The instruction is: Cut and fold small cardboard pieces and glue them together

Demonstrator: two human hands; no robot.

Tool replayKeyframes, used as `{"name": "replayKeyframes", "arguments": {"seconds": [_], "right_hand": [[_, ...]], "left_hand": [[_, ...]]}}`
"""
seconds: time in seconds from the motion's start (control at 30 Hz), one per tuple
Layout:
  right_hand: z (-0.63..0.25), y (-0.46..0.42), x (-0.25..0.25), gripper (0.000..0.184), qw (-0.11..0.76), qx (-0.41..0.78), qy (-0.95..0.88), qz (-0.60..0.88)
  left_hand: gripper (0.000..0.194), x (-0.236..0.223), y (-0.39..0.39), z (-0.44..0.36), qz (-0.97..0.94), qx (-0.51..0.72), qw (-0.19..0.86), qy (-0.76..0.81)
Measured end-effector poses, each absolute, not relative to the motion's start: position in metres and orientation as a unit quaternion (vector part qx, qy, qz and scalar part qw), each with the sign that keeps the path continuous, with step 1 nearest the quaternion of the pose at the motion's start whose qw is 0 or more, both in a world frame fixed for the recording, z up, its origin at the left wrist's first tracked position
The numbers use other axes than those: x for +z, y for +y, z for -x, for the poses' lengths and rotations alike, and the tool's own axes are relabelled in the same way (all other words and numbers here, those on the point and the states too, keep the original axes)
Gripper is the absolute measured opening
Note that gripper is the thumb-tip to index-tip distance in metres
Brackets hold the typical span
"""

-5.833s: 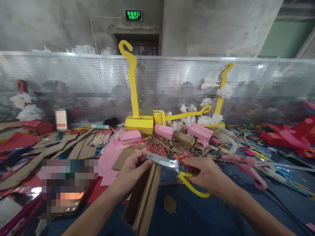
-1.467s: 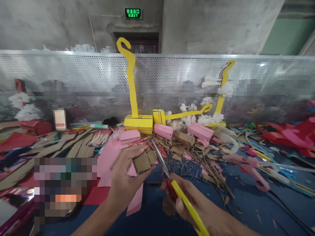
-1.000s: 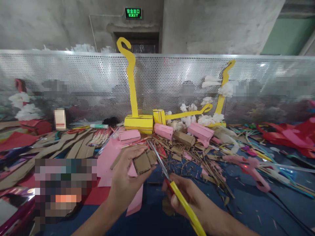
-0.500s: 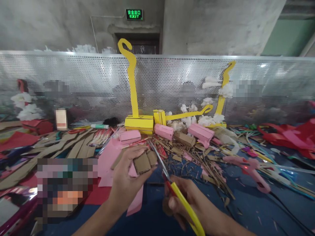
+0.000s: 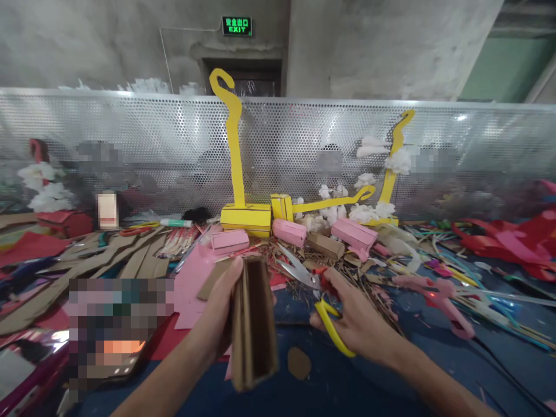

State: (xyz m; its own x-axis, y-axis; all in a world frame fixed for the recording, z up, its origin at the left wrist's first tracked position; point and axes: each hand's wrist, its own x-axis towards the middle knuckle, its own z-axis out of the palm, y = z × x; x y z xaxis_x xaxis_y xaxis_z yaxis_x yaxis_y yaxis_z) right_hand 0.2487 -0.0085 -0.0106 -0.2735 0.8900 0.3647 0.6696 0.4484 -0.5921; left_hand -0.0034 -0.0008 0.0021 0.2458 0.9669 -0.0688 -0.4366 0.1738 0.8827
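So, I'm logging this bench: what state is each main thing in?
Cardboard: folded, gripped in the left hand
Scissors: blades apart, in the right hand
Glue gun: lying down, red light on
Exit sign: lit
Tall yellow hook: upright
Short yellow hook: tipped over, nearly level

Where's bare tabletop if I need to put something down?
Best: the near blue tabletop, between the loose brown polygonal cardboard piece and the right forearm. Smaller: the scrap-flecked patch between that forearm and the pink pistol-shaped glue gun. Crowded: beyond the red-and-yellow-handled metal scissors, where brown cardboard scraps and pink faceted blocks lie close together.
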Motion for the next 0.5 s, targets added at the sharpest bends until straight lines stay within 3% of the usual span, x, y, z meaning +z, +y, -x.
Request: {"name": "replayKeyframes", "arguments": {"seconds": [0.07,0.17,0.5], "right_hand": [[-0.2525,-0.0068,-0.0071,0.043,0.324,0.107,-0.795,0.502],[-0.2517,-0.0073,-0.0051,0.041,0.318,0.075,-0.804,0.498],[-0.2472,-0.0140,-0.0022,0.040,0.308,0.086,-0.800,0.507]], "left_hand": [[0.055,0.0063,-0.0019,0.0036,-0.356,0.451,0.754,0.317],[0.048,0.0108,-0.0033,0.0019,-0.350,0.443,0.776,0.282],[0.049,0.0054,-0.0014,0.0013,-0.370,0.352,0.811,0.286]]}}
